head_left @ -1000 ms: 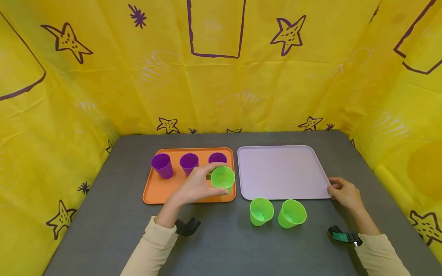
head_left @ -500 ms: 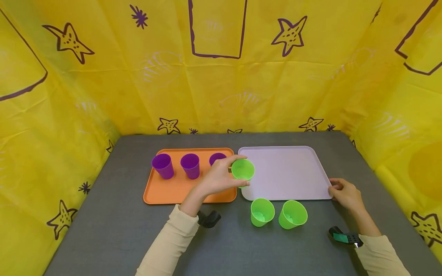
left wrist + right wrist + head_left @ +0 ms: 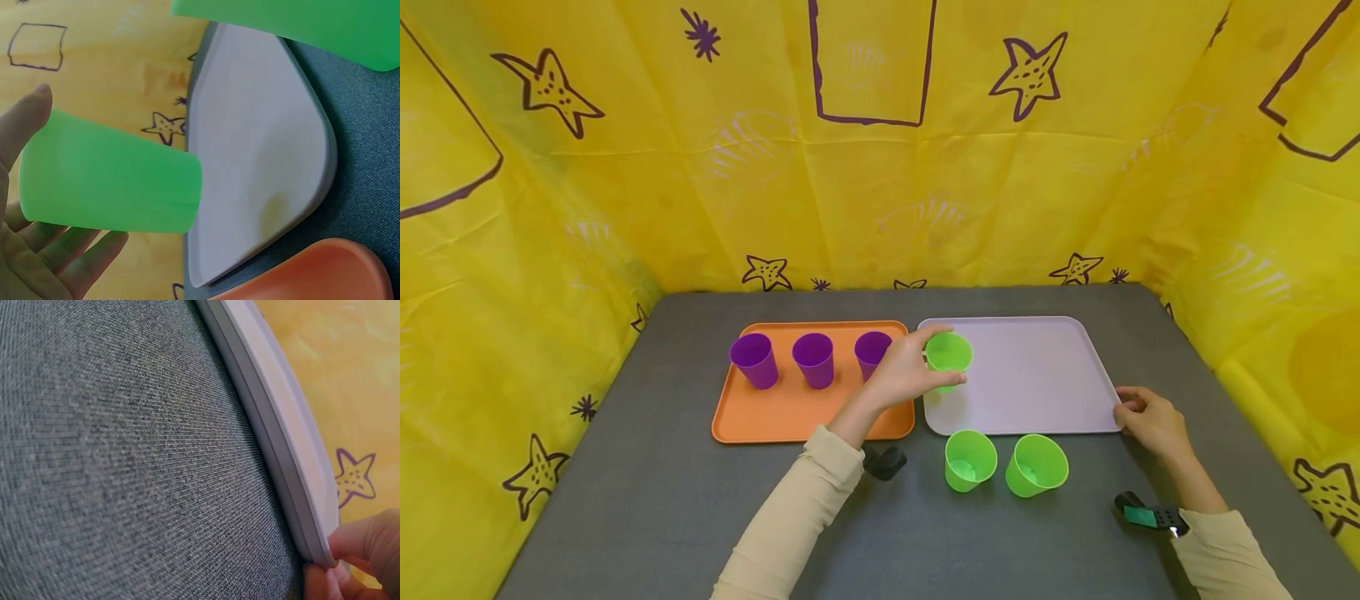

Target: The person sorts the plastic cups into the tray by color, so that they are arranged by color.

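Note:
A green plastic cup (image 3: 950,353) is in my left hand (image 3: 904,368), gripped between thumb and fingers above the left part of the pale lilac tray (image 3: 1033,375). The left wrist view shows the cup's side (image 3: 112,178) with its base toward the tray and a faint greenish shadow below. At the tray's near right corner, my right hand (image 3: 1153,422) pinches the rim between thumb and fingers (image 3: 356,540). Two more green cups, a left one (image 3: 968,461) and a right one (image 3: 1036,467), stand upright on the table just in front of the tray.
Left of the lilac tray lies an orange tray (image 3: 760,421) with three purple cups in a row: left (image 3: 756,363), middle (image 3: 815,363) and right (image 3: 871,350), the last partly behind my left hand. Yellow patterned cloth (image 3: 865,208) surrounds the grey table (image 3: 625,500).
My left hand has carried the green cup rightward and slightly away, from over the orange tray to over the lilac tray. The right hand keeps its place at the tray corner.

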